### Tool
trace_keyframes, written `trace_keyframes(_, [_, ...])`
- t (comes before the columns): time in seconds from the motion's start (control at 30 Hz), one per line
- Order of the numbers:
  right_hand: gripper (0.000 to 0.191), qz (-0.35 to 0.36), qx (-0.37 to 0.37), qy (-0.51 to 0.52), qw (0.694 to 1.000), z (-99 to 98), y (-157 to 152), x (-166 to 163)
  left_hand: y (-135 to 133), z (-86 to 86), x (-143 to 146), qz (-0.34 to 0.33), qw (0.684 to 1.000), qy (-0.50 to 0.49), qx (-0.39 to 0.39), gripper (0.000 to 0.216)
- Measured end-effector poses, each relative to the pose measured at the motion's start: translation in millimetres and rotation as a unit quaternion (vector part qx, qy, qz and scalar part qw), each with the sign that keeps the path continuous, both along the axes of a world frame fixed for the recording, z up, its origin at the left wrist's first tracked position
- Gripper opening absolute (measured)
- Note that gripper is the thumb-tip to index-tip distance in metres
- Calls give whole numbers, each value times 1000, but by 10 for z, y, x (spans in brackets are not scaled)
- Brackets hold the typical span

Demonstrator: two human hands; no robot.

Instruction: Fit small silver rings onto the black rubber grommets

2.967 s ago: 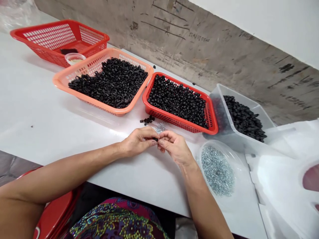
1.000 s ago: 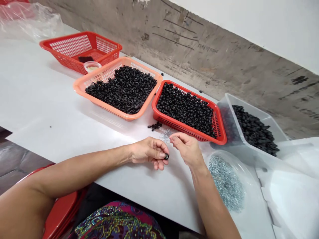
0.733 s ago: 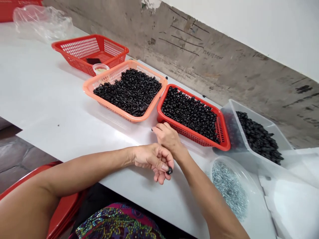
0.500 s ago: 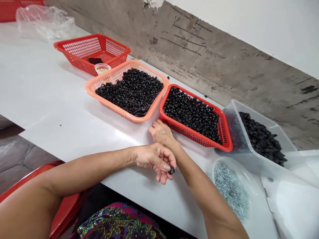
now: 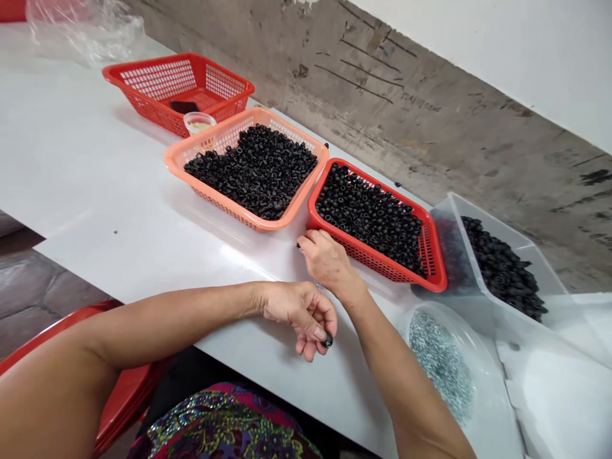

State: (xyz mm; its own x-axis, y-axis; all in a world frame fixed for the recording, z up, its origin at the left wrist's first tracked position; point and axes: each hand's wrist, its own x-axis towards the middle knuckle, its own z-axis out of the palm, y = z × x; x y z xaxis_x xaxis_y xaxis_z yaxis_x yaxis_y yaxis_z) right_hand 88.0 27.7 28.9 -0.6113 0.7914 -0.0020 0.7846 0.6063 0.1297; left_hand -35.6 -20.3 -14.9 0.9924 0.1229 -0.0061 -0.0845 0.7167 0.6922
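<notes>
My left hand (image 5: 299,312) is over the near part of the table, thumb and fingertips closed on a small, round black piece (image 5: 327,340) with a shiny spot on its end. Beyond it my right hand (image 5: 329,258) is by the front wall of a red basket (image 5: 373,254) full of round black pieces with holes. A small black part (image 5: 299,245) shows at the right fingertips, mostly hidden by the fingers. To the left of that basket stands an orange basket (image 5: 224,196) heaped with small black ring-like parts.
A clear bin (image 5: 466,255) of black pieces and a clear round tub (image 5: 482,357) of small shiny metal parts stand at the right. At the back left are another red basket (image 5: 157,115), a small cup (image 5: 198,121) and a plastic bag (image 5: 86,32). A wall runs behind.
My right hand has shifted slightly right, and a black part now shows at its fingertips. The left hand keeps its round piece, nearly still. The view has moved a little.
</notes>
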Motion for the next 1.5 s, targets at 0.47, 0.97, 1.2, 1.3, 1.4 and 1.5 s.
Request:
trace_keyframes(0.47, [12,-185,-201,526,805,134,-340,445,60,121,-54,115,992,23,-49,36])
trace_keyframes(0.97, [15,-309,-213,665,646,-101,-1066,581,57,44,17,301,947,110,-21,32])
trace_keyframes(1.2, [12,-320,-136,587,731,-5,-1107,492,39,71,38,303,943,134,25,28])
trace_keyframes(1.3, [8,-308,-117,566,756,9,-1112,465,34,88,41,301,942,143,39,27])
trace_keyframes(1.4, [7,-287,-88,531,793,-5,-1121,456,28,97,43,303,940,151,51,25])
trace_keyframes(1.5, [9,-242,-35,480,842,-30,-1130,450,21,101,47,309,934,161,80,21])
